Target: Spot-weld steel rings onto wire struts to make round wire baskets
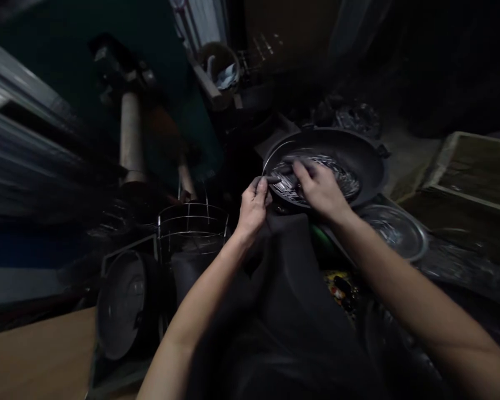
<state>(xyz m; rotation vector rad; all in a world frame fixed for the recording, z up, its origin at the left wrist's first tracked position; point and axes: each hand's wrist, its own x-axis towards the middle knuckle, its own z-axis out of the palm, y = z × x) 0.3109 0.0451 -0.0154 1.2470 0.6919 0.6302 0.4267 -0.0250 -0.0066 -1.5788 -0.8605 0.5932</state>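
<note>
Low over a wide dark pan (373, 161), the person's right hand (316, 180) hung with fingers bent above a heap of thin shiny metal pieces (345, 180) lying inside; blur hid whether they gripped any. Just beside it, at the pan's near left rim, the left hand (256, 200) had thumb and fingers drawn narrow, though what lay between them could not be told. A shallow metal dish (422, 243) sat near the pan.

Obstacle beside left hand (255, 203): pan rim (337, 133)
</note>
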